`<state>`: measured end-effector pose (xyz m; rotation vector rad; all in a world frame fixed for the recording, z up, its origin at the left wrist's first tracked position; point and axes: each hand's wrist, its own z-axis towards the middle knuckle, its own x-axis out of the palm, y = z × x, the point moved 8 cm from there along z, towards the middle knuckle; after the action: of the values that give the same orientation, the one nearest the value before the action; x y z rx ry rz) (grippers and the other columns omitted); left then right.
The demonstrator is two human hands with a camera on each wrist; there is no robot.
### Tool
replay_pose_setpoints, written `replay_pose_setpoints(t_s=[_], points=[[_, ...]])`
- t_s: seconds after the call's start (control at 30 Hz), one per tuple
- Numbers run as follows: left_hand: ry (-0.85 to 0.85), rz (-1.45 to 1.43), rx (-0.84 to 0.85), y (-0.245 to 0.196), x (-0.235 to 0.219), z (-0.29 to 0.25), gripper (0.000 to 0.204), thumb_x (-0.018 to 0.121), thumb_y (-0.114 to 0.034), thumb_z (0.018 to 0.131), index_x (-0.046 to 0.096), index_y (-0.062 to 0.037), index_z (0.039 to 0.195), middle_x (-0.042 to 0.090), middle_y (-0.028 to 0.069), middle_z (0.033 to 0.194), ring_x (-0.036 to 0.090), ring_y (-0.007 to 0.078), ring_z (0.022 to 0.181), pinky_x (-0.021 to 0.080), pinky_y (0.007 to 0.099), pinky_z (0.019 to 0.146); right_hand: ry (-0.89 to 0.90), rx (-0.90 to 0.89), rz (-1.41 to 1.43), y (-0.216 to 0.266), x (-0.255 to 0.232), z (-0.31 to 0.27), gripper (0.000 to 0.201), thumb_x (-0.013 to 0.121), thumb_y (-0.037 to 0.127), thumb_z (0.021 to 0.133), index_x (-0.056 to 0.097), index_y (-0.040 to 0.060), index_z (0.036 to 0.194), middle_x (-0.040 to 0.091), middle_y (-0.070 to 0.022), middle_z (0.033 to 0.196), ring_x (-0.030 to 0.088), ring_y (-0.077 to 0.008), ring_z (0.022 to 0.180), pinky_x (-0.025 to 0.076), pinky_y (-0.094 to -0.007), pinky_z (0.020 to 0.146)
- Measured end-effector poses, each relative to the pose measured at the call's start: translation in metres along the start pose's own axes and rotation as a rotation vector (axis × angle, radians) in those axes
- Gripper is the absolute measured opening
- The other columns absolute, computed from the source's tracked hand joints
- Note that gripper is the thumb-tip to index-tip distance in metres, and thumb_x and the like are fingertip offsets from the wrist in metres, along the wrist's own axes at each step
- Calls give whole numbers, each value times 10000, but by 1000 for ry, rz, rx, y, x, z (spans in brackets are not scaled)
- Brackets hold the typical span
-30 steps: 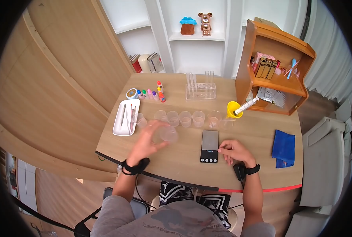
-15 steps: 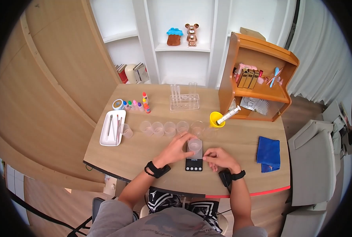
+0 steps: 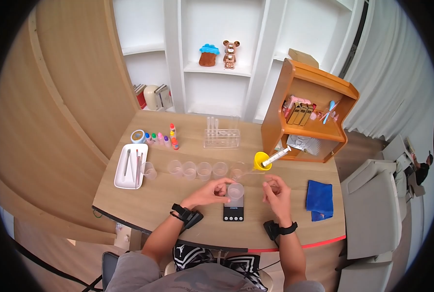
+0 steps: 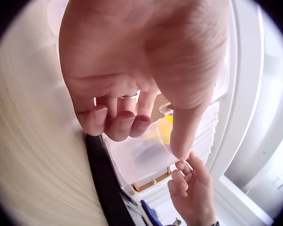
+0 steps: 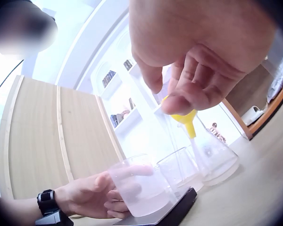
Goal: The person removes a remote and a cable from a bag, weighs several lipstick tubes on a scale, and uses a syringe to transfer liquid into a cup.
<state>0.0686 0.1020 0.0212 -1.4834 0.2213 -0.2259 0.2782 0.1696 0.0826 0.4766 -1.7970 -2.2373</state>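
Note:
A clear plastic cup (image 3: 235,191) stands upright on the small black digital scale (image 3: 233,212). My left hand (image 3: 206,193) is beside the cup's left side, its thumb and fingers spread apart. In the left wrist view the thumb overlaps the cup's rim (image 4: 165,141). My right hand (image 3: 278,197) is raised to the right of the scale, fingers loosely bent and holding nothing. Beyond it a yellow funnel (image 3: 262,161) sits in a clear conical flask (image 5: 221,162), with a syringe (image 3: 278,155) leaning in the funnel.
Several clear cups (image 3: 204,170) stand in a row behind the scale. A white tray (image 3: 119,179) with slender tools, small colour bottles (image 3: 167,141) and a test-tube rack (image 3: 221,141) lie farther off. At right are a blue cloth (image 3: 319,199) and a wooden shelf (image 3: 278,112).
My left hand carried the cup from the left onto the scale and now has its fingers apart beside it. My right hand left the scale's side and rose forward.

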Motion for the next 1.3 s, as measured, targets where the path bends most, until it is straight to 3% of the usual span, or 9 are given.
replay_pose_setpoints(t_s=[0.13,0.37,0.47,0.63,0.73,0.8,0.87,1.0,1.3], points=[[27,-95,-2,5,2,-1,594,751,3,868,539,-84,1417,383,-90,744,392,34,703,345,211,669,-95,-91,-137,20,7,-1,321,654,53,978,613,-11,1290,654,-38,764,595,-80,530,411,-218,437],[-14,-161,43,15,-3,1,553,738,-14,888,554,-93,1404,389,-96,724,371,28,680,323,212,640,-33,35,-174,17,35,9,293,656,98,988,649,-15,1259,696,-66,798,605,-80,543,436,-226,470],[-3,-153,40,15,-2,1,550,748,-31,886,559,-91,1399,391,-97,714,368,30,671,319,216,635,-10,-20,-154,19,38,14,231,637,104,1002,689,-16,1192,706,-77,797,606,-85,535,433,-226,470],[-7,-72,70,16,-2,1,531,774,-57,867,591,-86,1365,398,-85,696,366,39,652,313,230,613,-220,-268,-308,86,-4,0,165,622,77,1004,726,-38,1058,698,-82,769,600,-102,522,430,-212,469],[-22,-42,60,18,-1,2,523,776,-65,865,598,-82,1357,397,-80,689,367,46,647,312,235,604,-216,-371,-230,118,-12,-13,144,615,51,995,719,-47,985,691,-86,751,596,-112,514,426,-208,469],[-24,-37,53,17,-1,2,523,776,-69,865,598,-81,1357,395,-79,686,368,47,646,312,235,603,-210,-339,-240,126,-4,-18,136,624,32,981,704,-52,909,690,-95,746,593,-116,510,419,-211,465],[-22,-24,43,17,0,1,523,777,-74,865,598,-80,1357,394,-78,684,369,49,645,313,235,602,-16,-287,-370,121,18,-18,118,647,13,958,704,-60,885,690,-99,748,599,-118,517,426,-221,472],[-29,-12,36,15,-2,1,516,778,-80,864,605,-84,1350,388,-80,687,371,50,649,315,239,604,192,-294,-497,108,58,-11,134,649,46,964,725,-51,913,692,-88,719,624,-117,541,432,-220,480],[-31,-4,18,12,-2,0,508,772,-86,863,610,-93,1344,366,-82,689,357,52,651,309,244,605,162,-256,-576,107,66,-10,149,666,59,953,732,-50,875,693,-93,695,652,-143,566,476,-253,550]])
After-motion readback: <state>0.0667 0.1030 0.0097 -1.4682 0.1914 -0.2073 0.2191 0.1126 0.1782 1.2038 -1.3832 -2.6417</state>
